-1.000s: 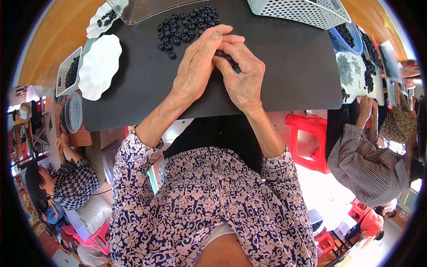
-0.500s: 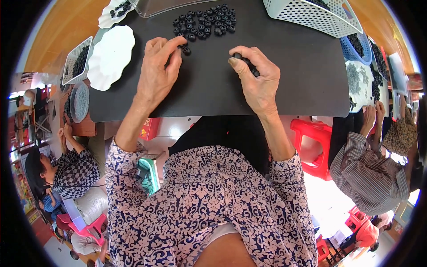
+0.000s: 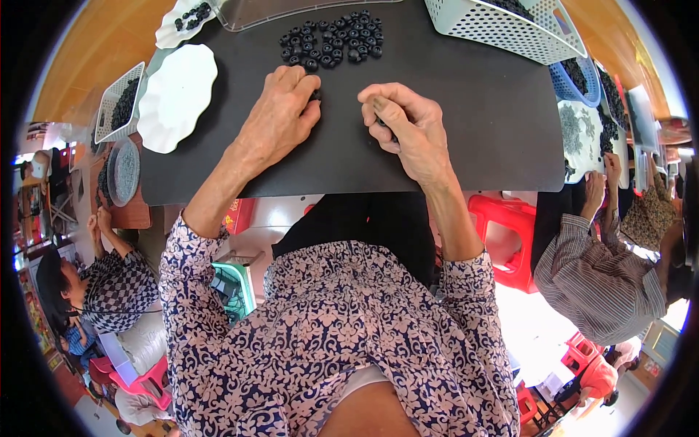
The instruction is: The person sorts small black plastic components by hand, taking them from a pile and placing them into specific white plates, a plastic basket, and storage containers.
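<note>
On the dark table a cluster of small, round black pieces with holes [image 3: 333, 40] lies beyond my hands. My left hand [image 3: 277, 120] is at the near-left edge of this cluster, its fingers curled down. Between its thumb and fingers shows a black piece [image 3: 315, 95]. To the right and a little nearer, my right hand [image 3: 409, 131] is closed above the table. A dark bit shows under its thumb; the curled fingers hide most of what is in it.
White wavy-edged plates [image 3: 177, 98] and a white basket of black pieces [image 3: 120, 109] stand at the left. At the far right is a perforated white basket [image 3: 502, 25], with a blue basket [image 3: 575, 79] beside it. A clear tray [image 3: 291, 11] lies at the far edge. Other people sit on both sides.
My left hand has shifted right and its fingers have curled over a black piece. My right hand has moved slightly left, its fingers now covering the black pieces seen in it before.
</note>
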`<action>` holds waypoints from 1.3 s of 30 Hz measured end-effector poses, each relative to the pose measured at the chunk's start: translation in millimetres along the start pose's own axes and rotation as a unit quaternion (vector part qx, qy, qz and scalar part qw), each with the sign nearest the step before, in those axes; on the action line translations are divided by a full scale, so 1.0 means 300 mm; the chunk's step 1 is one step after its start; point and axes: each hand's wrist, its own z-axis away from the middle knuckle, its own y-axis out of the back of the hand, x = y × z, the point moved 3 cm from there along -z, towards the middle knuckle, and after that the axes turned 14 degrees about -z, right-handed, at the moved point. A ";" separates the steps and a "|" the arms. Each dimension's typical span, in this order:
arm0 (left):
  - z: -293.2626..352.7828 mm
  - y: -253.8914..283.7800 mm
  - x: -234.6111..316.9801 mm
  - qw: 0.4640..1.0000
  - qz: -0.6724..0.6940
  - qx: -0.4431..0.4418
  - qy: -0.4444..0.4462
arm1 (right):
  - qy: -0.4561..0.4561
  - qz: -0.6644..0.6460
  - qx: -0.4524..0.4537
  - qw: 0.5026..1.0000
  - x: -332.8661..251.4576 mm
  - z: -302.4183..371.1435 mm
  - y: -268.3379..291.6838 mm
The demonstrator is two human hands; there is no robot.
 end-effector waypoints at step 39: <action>-0.110 -0.085 0.240 0.734 0.647 -0.005 0.206 | 0.296 0.360 0.063 0.882 -0.033 -0.005 -0.013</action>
